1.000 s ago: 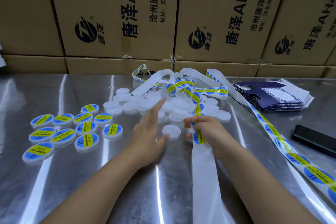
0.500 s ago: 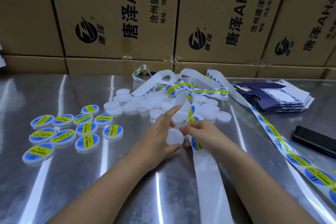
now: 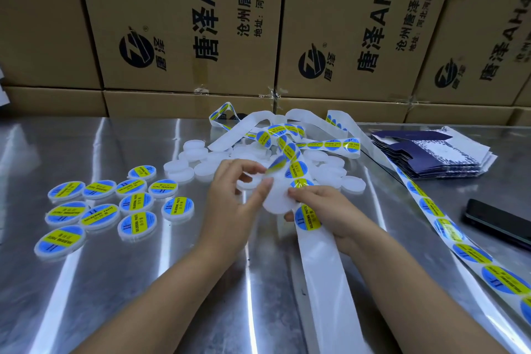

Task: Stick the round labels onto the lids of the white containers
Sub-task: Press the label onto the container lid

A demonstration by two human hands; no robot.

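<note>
While gripped between both hands, best kept level and steady: white container, bare lid toward the camera. Grip, left hand: curled round the 9 o'clock edge, thumb pressed on the lid, fingertips near an apparent round label at 12 o'clock of the lid; too blurred to tell whether fully peeled. Grip, right hand: pinching the label strip and touching the container's 3 o'clock edge. For a clean result: centre over the lid, lay down from one edge, then smooth outward against bubbles and creases. Likely risk: a tacky label folding on itself or landing off-centre. Across the table: labelled containers at 9 o'clock of the hands, plain containers heaped at 12 o'clock.
</note>
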